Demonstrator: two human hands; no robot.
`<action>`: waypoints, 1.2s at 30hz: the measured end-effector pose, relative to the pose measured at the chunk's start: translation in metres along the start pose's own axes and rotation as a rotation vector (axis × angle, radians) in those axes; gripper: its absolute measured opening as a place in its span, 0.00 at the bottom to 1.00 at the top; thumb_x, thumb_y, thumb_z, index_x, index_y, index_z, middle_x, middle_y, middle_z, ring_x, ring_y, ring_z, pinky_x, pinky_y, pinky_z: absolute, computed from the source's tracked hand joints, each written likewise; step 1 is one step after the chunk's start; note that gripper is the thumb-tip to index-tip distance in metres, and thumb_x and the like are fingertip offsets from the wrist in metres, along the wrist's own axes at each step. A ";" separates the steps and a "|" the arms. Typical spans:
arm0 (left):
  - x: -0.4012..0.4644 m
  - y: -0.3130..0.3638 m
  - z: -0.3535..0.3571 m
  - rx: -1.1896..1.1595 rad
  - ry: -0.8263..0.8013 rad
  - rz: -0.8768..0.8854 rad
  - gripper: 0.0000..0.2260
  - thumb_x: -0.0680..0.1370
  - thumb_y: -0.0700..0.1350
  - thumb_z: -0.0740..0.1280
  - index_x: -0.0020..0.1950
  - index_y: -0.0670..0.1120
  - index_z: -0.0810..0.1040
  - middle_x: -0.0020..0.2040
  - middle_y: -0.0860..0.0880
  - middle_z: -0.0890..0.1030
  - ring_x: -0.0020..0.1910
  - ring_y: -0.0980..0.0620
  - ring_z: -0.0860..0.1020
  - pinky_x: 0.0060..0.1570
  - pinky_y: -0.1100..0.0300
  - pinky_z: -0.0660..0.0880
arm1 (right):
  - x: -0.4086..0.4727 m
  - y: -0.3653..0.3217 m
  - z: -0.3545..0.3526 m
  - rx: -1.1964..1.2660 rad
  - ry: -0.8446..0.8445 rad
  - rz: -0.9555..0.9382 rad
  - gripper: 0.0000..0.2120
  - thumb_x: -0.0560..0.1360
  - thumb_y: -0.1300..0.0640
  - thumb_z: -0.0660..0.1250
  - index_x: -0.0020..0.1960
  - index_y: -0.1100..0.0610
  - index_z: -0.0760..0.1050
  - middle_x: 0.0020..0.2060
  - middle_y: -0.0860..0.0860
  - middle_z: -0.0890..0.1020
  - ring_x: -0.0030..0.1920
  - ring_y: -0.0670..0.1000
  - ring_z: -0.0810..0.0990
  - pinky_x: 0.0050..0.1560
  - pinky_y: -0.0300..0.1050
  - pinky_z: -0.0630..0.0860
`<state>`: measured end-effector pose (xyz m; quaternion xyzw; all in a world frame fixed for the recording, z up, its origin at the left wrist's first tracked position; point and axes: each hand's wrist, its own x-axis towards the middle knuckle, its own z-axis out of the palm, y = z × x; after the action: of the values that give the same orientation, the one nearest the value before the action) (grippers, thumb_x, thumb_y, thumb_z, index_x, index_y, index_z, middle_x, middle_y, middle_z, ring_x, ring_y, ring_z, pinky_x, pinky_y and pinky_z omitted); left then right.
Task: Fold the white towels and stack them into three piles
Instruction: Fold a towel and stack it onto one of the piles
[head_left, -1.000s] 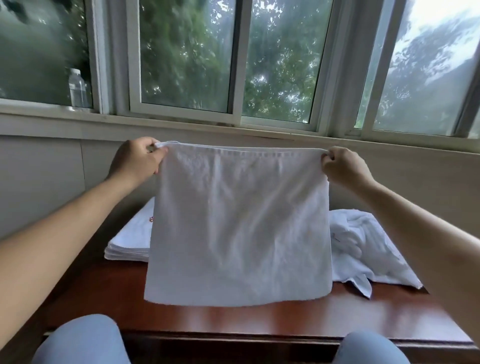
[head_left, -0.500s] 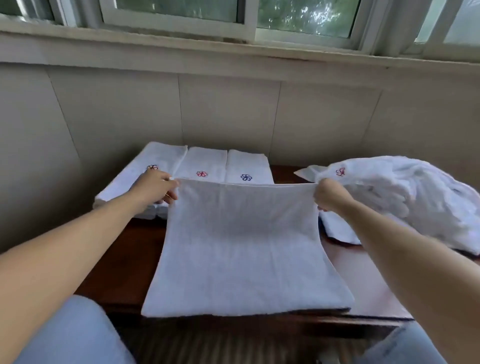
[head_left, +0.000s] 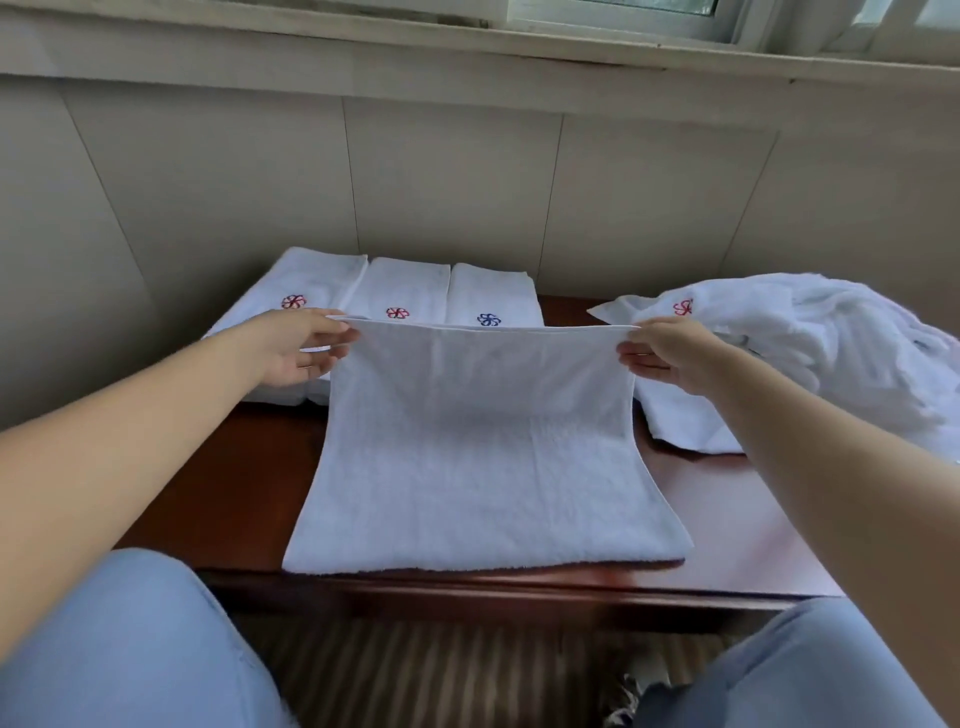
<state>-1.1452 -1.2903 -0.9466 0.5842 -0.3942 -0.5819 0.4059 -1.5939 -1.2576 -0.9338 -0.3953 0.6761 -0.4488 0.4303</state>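
Observation:
A white towel (head_left: 483, 447) lies across the middle of the dark wooden table (head_left: 228, 483), its near edge at the table's front. My left hand (head_left: 301, 348) pinches its far left corner and my right hand (head_left: 662, 353) pinches its far right corner, both lifted a little off the table. Behind it sit three piles of folded towels side by side: the left pile (head_left: 298, 283) and middle pile (head_left: 402, 291) bear a red flower mark, the right pile (head_left: 491, 296) a blue one. A heap of unfolded white towels (head_left: 831, 353) lies at the right.
A tiled wall (head_left: 457, 182) rises just behind the table, with a window sill above it. My knees in light blue trousers (head_left: 135, 649) are below the table's front edge. A striped floor covering shows between them.
The towel hung upright in front of the window a second ago. It has come down onto the table, and my hands have lowered its top edge towards the far side.

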 end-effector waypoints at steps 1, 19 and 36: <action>-0.006 0.001 -0.002 0.002 -0.008 -0.035 0.11 0.80 0.40 0.70 0.62 0.49 0.81 0.52 0.48 0.87 0.49 0.51 0.83 0.43 0.60 0.77 | -0.006 0.001 -0.004 -0.008 0.003 0.015 0.09 0.82 0.63 0.65 0.61 0.62 0.78 0.52 0.59 0.86 0.50 0.55 0.85 0.53 0.47 0.82; -0.124 -0.062 -0.011 0.908 -0.126 -0.318 0.11 0.74 0.51 0.78 0.49 0.44 0.86 0.36 0.50 0.80 0.33 0.55 0.77 0.35 0.63 0.75 | -0.111 0.070 -0.050 -0.801 -0.318 0.255 0.12 0.75 0.58 0.74 0.57 0.60 0.81 0.43 0.53 0.88 0.42 0.51 0.87 0.51 0.46 0.84; -0.124 -0.081 0.016 1.328 -0.322 -0.481 0.15 0.73 0.53 0.77 0.55 0.46 0.86 0.41 0.50 0.84 0.32 0.54 0.72 0.36 0.63 0.72 | -0.125 0.084 -0.028 -1.264 -0.468 0.169 0.09 0.81 0.57 0.66 0.61 0.53 0.78 0.58 0.52 0.81 0.56 0.54 0.83 0.58 0.48 0.82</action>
<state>-1.1639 -1.1458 -0.9774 0.6852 -0.5798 -0.3718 -0.2368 -1.5930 -1.1108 -0.9784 -0.6034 0.7262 0.1654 0.2850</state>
